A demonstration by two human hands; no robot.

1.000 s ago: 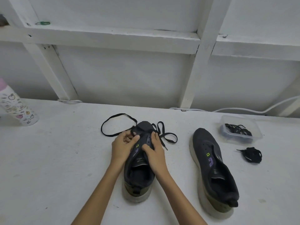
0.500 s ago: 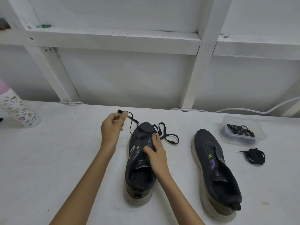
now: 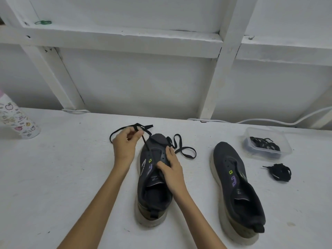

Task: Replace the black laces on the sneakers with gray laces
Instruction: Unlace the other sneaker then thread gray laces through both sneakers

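left hand (image 3: 125, 146) raised just left of the sneaker (image 3: 154, 178) toe, pinching the black lace (image 3: 146, 143). right hand (image 3: 172, 169) lies on the tongue, fingers straight, pressing. sneaker sits mid-table (image 3: 53, 177).

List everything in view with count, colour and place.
laced sneaker: one, dark grey, table centre
bare sneaker: one, dark grey, to its right
black lace: one, threaded at the laced sneaker's toe
lace bundle: one, black, right of bare sneaker
clear tub: one, far right, holding dark laces
bottle: one, white, fruit print, left edge
cable: one, white, along the wall
band: one, green, upper ledge
table: one, white
left hand: one, pinches the black lace
right hand: one, rests on laced sneaker
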